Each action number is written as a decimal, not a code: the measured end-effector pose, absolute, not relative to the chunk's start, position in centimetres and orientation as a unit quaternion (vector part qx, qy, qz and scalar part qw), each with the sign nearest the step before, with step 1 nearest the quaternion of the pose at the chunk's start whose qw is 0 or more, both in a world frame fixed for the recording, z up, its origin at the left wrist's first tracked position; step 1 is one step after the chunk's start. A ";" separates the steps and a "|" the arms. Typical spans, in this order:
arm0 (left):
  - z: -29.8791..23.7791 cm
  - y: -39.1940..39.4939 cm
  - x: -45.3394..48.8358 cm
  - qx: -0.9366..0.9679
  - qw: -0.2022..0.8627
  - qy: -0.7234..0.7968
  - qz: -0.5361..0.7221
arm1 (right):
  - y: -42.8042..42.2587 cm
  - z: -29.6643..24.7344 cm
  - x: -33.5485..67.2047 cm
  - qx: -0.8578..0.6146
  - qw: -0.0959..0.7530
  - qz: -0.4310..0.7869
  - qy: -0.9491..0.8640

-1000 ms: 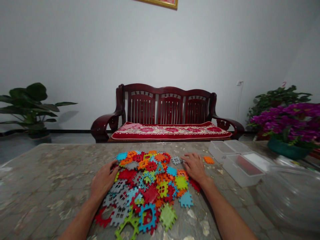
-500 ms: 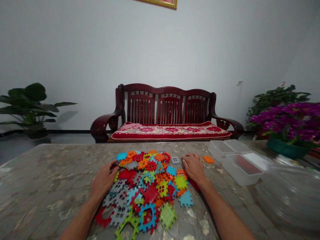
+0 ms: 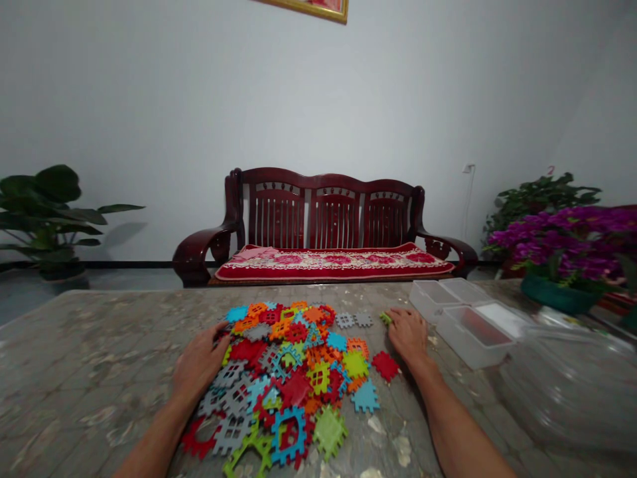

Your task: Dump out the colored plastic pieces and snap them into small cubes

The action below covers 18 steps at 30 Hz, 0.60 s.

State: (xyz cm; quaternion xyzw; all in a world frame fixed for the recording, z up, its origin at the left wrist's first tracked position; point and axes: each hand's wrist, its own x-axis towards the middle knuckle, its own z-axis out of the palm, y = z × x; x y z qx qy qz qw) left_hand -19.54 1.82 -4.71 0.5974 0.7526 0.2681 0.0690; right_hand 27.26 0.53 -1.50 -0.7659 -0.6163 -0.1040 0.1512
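A pile of flat, notched plastic tiles point(image 3: 293, 368) in red, orange, blue, green and grey lies spread on the marbled table point(image 3: 89, 352). My left hand point(image 3: 199, 362) rests open, fingers flat, on the pile's left edge. My right hand point(image 3: 409, 335) lies open on the table to the right of the pile, apart from it. Its fingertips touch a small green tile point(image 3: 385, 318). A loose red tile point(image 3: 385, 365) sits just left of my right wrist. Two grey tiles point(image 3: 353, 320) lie at the pile's far right.
Two clear plastic boxes point(image 3: 470, 332) stand right of my right hand, and a clear domed container point(image 3: 572, 392) sits nearer at the right. Purple flowers in a green pot point(image 3: 567, 265) stand at the table's right. A dark wooden bench point(image 3: 323, 226) stands behind the table.
My right hand slid to the right, off the pile's edge, baring the loose red tile. The orange tile seen earlier is no longer visible. My left hand stayed on the pile.
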 end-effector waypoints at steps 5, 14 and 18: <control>-4.9 1.9 -19.6 0.599 0.058 0.752 0.268 | 0.6 -2.4 28.1 -0.764 0.122 -0.091 -0.626; -5.3 2.1 -19.9 0.608 0.061 0.741 0.277 | 0.9 -2.9 29.4 -0.800 0.131 -0.123 -0.573; -5.7 2.2 -20.0 0.606 0.059 0.741 0.283 | 1.0 -4.0 30.7 -0.812 0.122 -0.117 -0.559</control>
